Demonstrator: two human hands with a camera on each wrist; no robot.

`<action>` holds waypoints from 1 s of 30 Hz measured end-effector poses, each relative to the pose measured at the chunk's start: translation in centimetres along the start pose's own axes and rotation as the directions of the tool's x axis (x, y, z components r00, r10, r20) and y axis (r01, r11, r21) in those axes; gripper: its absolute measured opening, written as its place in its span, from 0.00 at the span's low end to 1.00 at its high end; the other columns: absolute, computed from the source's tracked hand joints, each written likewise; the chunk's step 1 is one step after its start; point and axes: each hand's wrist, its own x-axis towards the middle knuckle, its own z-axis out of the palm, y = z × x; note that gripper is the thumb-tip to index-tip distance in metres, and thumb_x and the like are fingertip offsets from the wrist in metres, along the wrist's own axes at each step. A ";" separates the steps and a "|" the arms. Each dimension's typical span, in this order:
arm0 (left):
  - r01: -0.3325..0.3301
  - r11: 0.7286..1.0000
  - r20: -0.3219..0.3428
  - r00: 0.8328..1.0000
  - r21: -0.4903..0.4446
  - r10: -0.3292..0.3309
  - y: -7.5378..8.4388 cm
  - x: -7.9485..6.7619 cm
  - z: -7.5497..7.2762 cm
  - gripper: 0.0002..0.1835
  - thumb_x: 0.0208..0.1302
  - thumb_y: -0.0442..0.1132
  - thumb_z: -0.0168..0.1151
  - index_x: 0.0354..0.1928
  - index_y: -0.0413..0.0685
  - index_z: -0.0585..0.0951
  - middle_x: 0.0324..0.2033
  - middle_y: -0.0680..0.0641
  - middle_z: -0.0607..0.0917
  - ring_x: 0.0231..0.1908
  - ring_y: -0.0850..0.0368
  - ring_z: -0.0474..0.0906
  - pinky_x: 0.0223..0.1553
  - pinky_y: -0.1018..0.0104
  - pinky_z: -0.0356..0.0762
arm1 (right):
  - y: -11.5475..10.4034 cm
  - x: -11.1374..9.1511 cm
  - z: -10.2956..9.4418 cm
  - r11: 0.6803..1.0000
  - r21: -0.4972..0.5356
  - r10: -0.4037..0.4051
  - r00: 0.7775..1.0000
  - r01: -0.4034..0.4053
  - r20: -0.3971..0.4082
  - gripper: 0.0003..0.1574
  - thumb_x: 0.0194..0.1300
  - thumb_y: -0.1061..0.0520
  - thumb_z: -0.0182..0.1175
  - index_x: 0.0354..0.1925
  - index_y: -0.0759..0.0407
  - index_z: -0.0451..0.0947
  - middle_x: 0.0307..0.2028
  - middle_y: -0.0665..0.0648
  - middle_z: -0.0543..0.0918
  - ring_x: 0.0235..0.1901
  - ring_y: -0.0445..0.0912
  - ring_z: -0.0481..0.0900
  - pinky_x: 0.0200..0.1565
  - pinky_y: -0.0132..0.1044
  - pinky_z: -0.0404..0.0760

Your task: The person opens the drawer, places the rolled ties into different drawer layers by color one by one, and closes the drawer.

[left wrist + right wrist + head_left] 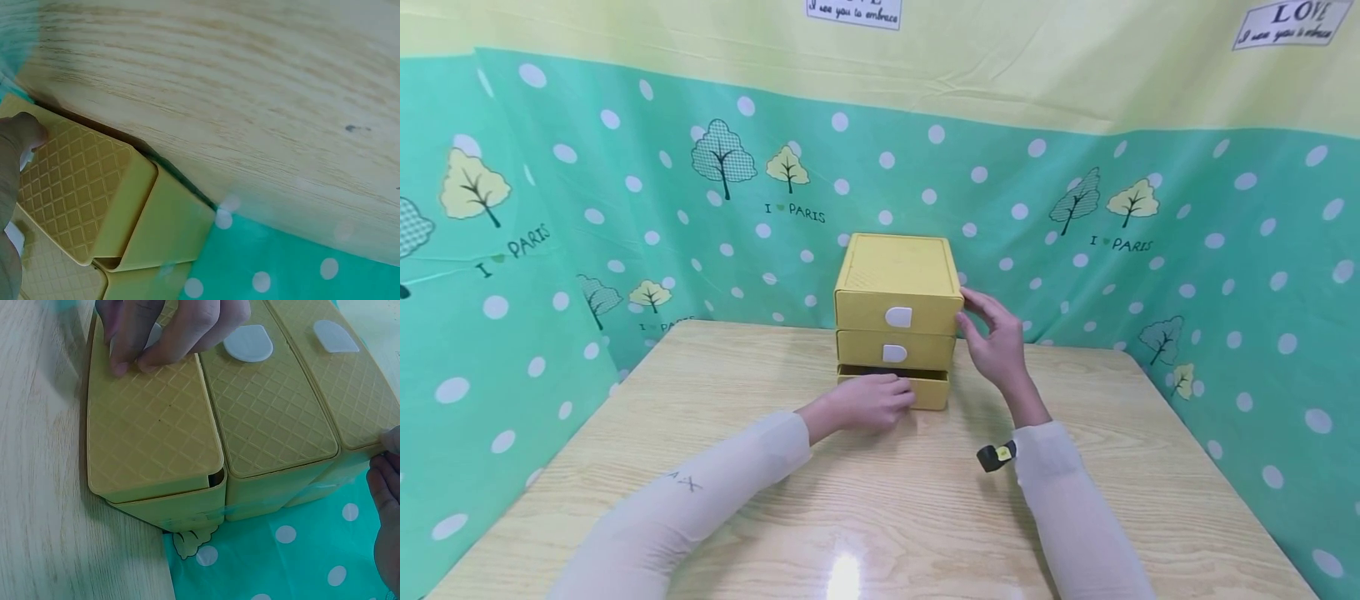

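Note:
A yellow drawer cabinet (898,267) with three stacked drawers and white tab handles stands at the back of the table. Its bottom drawer (931,392) is pulled out a little, leaving a dark gap above its front. At that drawer's front, my left hand (874,402) has its fingers curled on the white handle, mostly covered in the right wrist view. My right hand (1000,342) rests against the cabinet's upper right side, fingertips at the front corner and thumb lower down. The middle drawer (269,412) and top drawer (353,381) are closed, with waffle-patterned fronts.
The light wood table (700,517) runs up to a green and yellow curtain (647,208) with dots and trees, hanging close behind the cabinet and along both sides. A small black wrist camera (995,456) sits at my right cuff.

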 end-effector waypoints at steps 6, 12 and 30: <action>0.014 1.000 -0.028 1.000 0.025 -0.013 -0.2 0.0 0.4 0.14 0.73 0.34 0.55 0.35 0.59 0.87 0.43 0.54 0.80 0.45 0.56 0.74 0.41 0.71 0.79 | 0.1 0.0 0.0 1.000 0.015 -0.004 1.000 0.003 0.004 0.24 0.65 0.78 0.61 0.59 0.80 0.75 0.56 0.74 0.81 0.56 0.63 0.81 0.63 0.56 0.82; 0.017 0.999 -0.047 0.999 0.039 -0.015 -0.4 0.1 0.5 0.13 0.70 0.33 0.57 0.33 0.59 0.87 0.42 0.55 0.81 0.44 0.57 0.74 0.40 0.72 0.79 | 0.1 0.0 0.0 1.000 0.013 -0.004 1.000 0.004 0.004 0.23 0.65 0.78 0.61 0.59 0.80 0.74 0.56 0.74 0.81 0.56 0.64 0.81 0.63 0.58 0.81; 0.004 0.998 -0.003 1.000 0.065 -0.004 -1.0 0.2 0.9 0.10 0.72 0.35 0.60 0.38 0.58 0.87 0.44 0.55 0.80 0.47 0.56 0.74 0.45 0.71 0.80 | 0.0 0.0 0.0 1.000 0.008 -0.007 1.000 0.007 0.000 0.23 0.65 0.79 0.61 0.59 0.81 0.74 0.55 0.75 0.80 0.56 0.64 0.81 0.64 0.54 0.82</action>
